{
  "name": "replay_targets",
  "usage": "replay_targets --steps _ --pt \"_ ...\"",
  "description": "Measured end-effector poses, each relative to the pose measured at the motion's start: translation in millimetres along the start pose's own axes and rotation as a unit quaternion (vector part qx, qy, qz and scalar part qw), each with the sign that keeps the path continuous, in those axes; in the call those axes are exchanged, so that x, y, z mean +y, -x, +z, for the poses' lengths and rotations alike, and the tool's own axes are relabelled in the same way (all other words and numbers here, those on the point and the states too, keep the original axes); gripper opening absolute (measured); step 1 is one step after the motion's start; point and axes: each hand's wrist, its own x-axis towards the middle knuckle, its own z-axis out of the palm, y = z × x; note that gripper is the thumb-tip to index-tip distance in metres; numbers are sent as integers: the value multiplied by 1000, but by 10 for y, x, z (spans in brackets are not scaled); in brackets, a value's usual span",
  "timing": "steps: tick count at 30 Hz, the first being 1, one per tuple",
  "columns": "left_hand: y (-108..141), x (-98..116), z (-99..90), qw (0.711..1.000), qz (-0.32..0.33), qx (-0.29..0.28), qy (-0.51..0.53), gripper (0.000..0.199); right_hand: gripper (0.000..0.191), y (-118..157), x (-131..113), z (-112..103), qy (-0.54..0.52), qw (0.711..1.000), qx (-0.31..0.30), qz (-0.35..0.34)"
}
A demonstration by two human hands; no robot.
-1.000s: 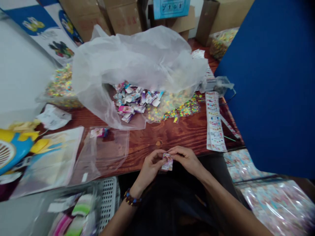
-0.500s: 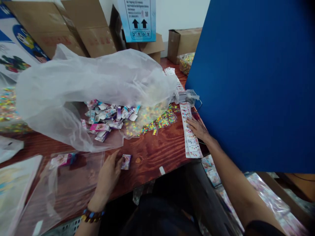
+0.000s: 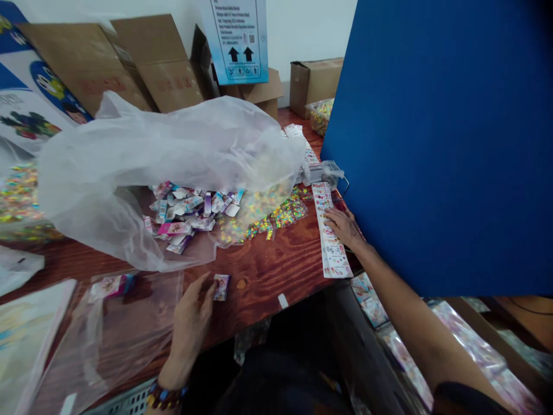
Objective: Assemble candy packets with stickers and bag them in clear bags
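Note:
A small purple printed box (image 3: 222, 287) lies on the dark red wooden table. My left hand (image 3: 193, 308), with a beaded bracelet at the wrist, rests just left of it, fingertips at its edge and fingers curled; whether they grip it is unclear. At the right, my right hand (image 3: 344, 227) lies with fingers spread over a white strip of printed stickers (image 3: 337, 259). Behind my hands a pile of small flat boxes (image 3: 184, 210) and glittering yellow-green packets (image 3: 289, 212) show from under a cloudy plastic bag (image 3: 173, 135).
A blue panel (image 3: 440, 150) rises along the right side. Cardboard boxes (image 3: 151, 69) stand at the back, beside a light-blue carton (image 3: 237, 43). At the left lie a clear bag (image 3: 133, 323) and a pink-purple packet (image 3: 114, 285). Wrapped stacks (image 3: 466, 337) sit low at the right.
The view has shifted slightly. Both hands keep nearly the same places, my left beside the small box and my right on the sticker strip.

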Motion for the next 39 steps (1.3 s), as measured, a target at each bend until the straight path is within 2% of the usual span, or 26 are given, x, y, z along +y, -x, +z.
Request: replay_targets --steps 4,7,10,14,16,18,21,23,26,30,32,34,36,37,39 --pt "19 -26 14 1000 -3 1 16 41 31 3 -23 3 -6 999 -23 -21" --pt "13 -47 26 999 -8 2 41 42 26 2 -69 5 -31 999 8 -12" --pt "29 21 39 999 3 6 53 41 21 -1 -210 -132 -65 998 20 1" --pt "74 347 66 997 32 -8 67 35 23 10 -678 -613 -165 986 -7 -3" --pt "80 573 98 993 46 -31 105 34 27 5 -1013 -849 -240 969 -59 7" --pt "71 784 140 984 56 -53 158 38 26 -21 -1339 -964 -301 948 -105 -3" --pt "41 971 197 965 54 -102 234 39 24 -90 -1700 -851 -372 915 -153 -30" --pt "25 980 214 956 25 -132 261 28 25 -126 -1846 -662 -390 910 -140 -30" --pt "20 862 218 942 -34 -145 300 23 26 -100 -2001 -413 -374 922 -100 -24" --pt "22 673 244 921 -100 -131 353 23 24 156 -2227 -286 -307 948 -68 -43" --pt "11 623 264 899 -141 -116 399 22 22 366 -2354 -239 -275 955 -47 -101" --pt "-4 602 270 859 -183 -102 467 23 22 597 -2467 -160 -239 950 -37 -197" --pt "-11 593 255 818 -210 -109 525 27 24 799 -2540 -64 -201 942 -40 -265" --pt "-10 588 242 807 -212 -117 539 28 24 873 -2557 -23 -189 939 -46 -282" --pt "0 572 211 807 -206 -134 537 29 21 945 -2551 23 -195 935 -67 -289"
